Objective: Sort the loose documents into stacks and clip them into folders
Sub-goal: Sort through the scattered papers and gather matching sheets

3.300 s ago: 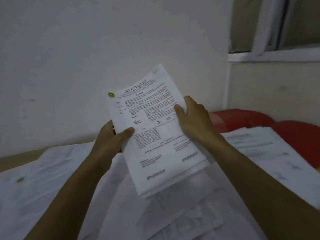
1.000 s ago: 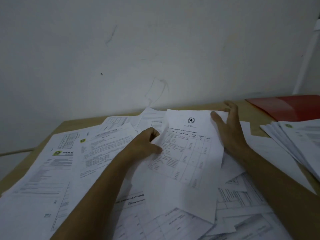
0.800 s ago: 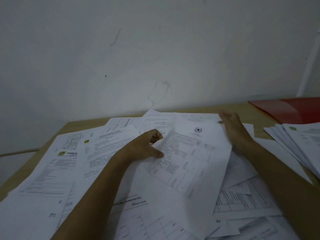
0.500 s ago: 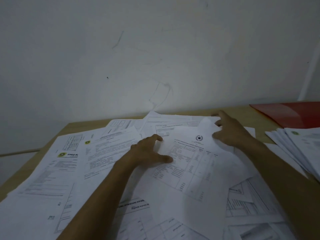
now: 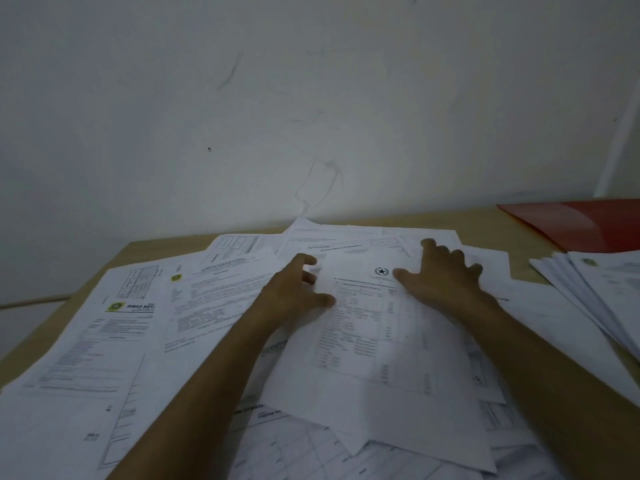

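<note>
Loose white printed sheets cover most of the wooden desk. On top in the middle lies a sheet with a star emblem and a table. My left hand rests on that sheet's left edge with fingers spread and lightly bent. My right hand lies flat over its top right corner, fingers spread. A fanned stack of documents sits at the right edge. A red folder lies behind that stack, at the back right.
A white wall rises directly behind the desk. The desk's left edge runs diagonally at the far left. Bare wood shows only along the back edge and between the pile and the red folder.
Earlier I held a stack up in both hands; that is gone from them. Over the last second the star-emblem sheet was shifted and laid down, and both hands now lie spread on it.
</note>
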